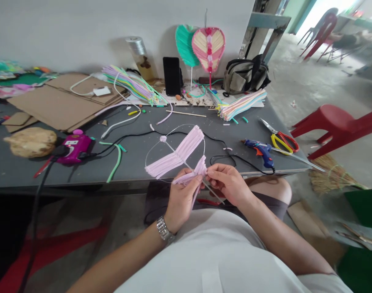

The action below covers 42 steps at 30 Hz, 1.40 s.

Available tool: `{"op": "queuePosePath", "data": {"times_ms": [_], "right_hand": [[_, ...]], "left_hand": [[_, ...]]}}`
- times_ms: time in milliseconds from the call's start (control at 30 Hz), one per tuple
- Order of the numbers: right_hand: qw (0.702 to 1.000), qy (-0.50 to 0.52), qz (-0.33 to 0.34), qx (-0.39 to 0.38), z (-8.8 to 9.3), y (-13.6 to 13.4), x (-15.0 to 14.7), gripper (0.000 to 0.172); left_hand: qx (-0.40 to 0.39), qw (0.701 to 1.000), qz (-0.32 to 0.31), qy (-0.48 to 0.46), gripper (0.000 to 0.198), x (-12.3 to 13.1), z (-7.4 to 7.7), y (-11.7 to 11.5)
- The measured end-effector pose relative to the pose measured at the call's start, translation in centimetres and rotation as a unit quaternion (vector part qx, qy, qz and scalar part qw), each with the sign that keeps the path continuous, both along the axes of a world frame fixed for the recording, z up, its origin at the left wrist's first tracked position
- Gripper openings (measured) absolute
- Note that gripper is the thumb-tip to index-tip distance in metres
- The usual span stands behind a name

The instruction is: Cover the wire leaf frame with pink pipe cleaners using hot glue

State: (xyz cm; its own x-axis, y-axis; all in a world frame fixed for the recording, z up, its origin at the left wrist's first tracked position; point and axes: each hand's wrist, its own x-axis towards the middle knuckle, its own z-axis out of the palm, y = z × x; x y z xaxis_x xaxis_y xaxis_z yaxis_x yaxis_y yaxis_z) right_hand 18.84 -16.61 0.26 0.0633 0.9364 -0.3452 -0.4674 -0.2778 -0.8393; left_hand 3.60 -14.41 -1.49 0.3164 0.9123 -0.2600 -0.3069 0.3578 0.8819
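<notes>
A half-woven fan of pale lilac straws (176, 154) on a thin wire heart frame with a stick down its middle lies over the table's front edge. My left hand (180, 200), with a metal watch at the wrist, grips a bunch of loose lilac straws (189, 177) at the frame's lower end. My right hand (229, 182) pinches the straw ends and the stick at the same spot. Both hands sit just off the grey table (134, 162), above my lap.
On the table lie a blue glue gun (261, 149), red-and-yellow scissors (280, 139), a purple glue gun (73, 147), two straw bundles (241, 104), cardboard sheets (64, 99), a phone, a bottle, a bag and two finished fans (208, 45). A red plastic chair (338, 124) stands at the right.
</notes>
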Motion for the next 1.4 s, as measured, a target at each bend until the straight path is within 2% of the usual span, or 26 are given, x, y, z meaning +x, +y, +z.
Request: {"op": "queuePosePath", "data": {"times_ms": [533,867,1167,1400], "right_hand": [[0.996,-0.088,0.027,0.016,0.8,0.0,0.3,0.038],[0.998,-0.063,0.007,0.006,0.7,0.0,0.0,0.037],[0.999,-0.032,-0.001,0.023,1.3,-0.1,-0.4,0.038],[0.999,-0.041,0.000,0.009,1.1,-0.5,-0.4,0.038]], "left_hand": [[0.002,1.000,0.008,-0.008,0.028,0.2,0.3,0.0],[0.011,1.000,-0.002,0.002,0.027,0.0,0.1,0.0],[-0.011,1.000,0.004,-0.020,0.030,0.2,0.5,0.0],[-0.017,1.000,0.009,-0.019,0.033,0.4,0.9,-0.1]]}}
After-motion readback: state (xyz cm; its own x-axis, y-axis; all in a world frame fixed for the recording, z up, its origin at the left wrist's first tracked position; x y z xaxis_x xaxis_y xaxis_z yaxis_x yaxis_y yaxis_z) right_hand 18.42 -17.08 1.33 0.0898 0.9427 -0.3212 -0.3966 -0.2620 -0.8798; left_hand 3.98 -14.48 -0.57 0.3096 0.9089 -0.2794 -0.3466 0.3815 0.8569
